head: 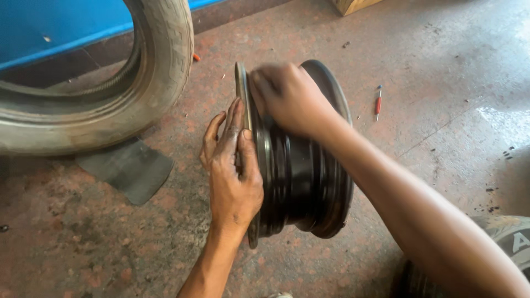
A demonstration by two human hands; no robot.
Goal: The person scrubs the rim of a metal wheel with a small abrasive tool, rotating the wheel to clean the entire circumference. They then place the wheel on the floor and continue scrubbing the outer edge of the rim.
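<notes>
A black steel wheel rim (301, 176) stands on its edge on the reddish stone floor. My left hand (232, 165) presses flat against the rim's near flange, thumb hooked over its edge. My right hand (287, 96) rests on top of the rim's barrel, fingers curled near the flange and blurred by motion; whether it holds anything I cannot tell.
A worn tyre (110, 94) lies at the upper left against a blue wall. A dark rubber flap (130, 168) lies beside it. A small red-handled tool (378, 103) is on the floor to the right. Another tyre's edge (513, 243) shows at the lower right.
</notes>
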